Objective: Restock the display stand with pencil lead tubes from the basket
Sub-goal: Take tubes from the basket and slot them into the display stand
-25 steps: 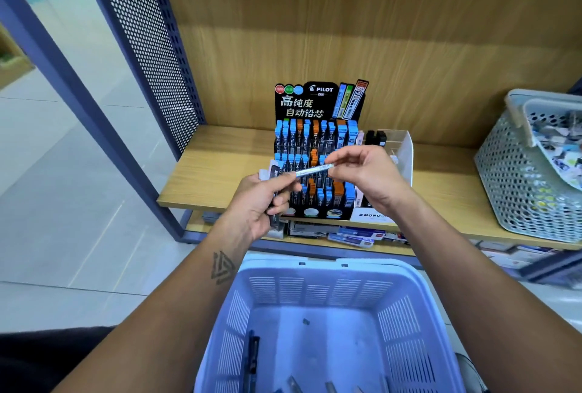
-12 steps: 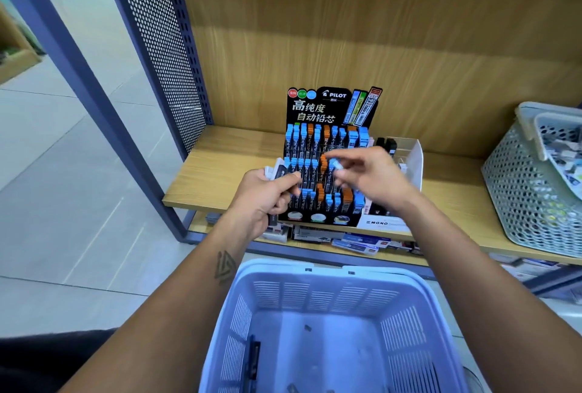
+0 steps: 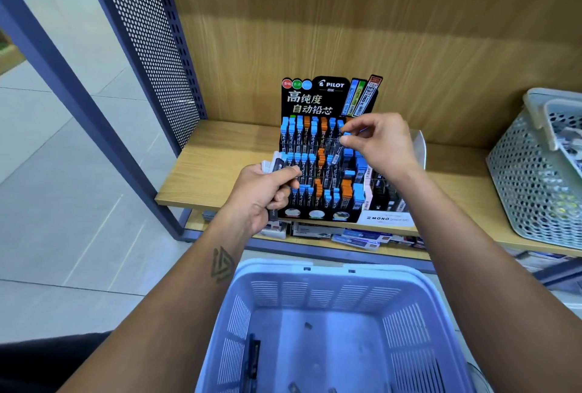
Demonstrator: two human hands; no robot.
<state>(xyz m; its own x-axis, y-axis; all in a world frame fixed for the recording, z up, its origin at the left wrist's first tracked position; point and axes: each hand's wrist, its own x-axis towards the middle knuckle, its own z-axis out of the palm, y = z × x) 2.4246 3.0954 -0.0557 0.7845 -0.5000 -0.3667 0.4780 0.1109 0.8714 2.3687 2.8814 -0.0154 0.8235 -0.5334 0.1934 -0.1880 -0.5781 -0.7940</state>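
Head view, the only one.

Progress: display stand [image 3: 318, 153] sits mid-frame on the wooden shelf [image 3: 220, 166], and most slots in its three tiers already carry blue- or orange-capped tubes. My read is that restocking is well along. Blue basket [image 3: 409, 314] at bottom centre is nearly bare: one dark tube [image 3: 253, 358] lying along its lower-left floor, a few small bits near the bottom edge, too small to identify. So little stock left to draw from there.

Left hand [image 3: 267, 194], centre-left, fingers curled round a small bundle of tubes [image 3: 273, 166]; their ends poke out above the fist toward the upper left. Count unclear. That bundle is touching the stand's left edge or just in front of it, cannot tell which.

Right hand [image 3: 374, 140], right of centre, thumb and forefinger pinching a blue-capped tube [image 3: 341, 148] by the cap. Tube hangs down and slightly left from the pinch, lower end over the right part of the stand between top and middle tiers. Whether it is already seated in a slot I cannot tell; looks like the insertion step.

Remaining, by judgement: seat this tube, then place the left-hand bundle, then the basket leftovers.

Also in frame: grey basket [image 3: 535, 178] at right edge, MONO box [image 3: 385, 219] just right of the stand.
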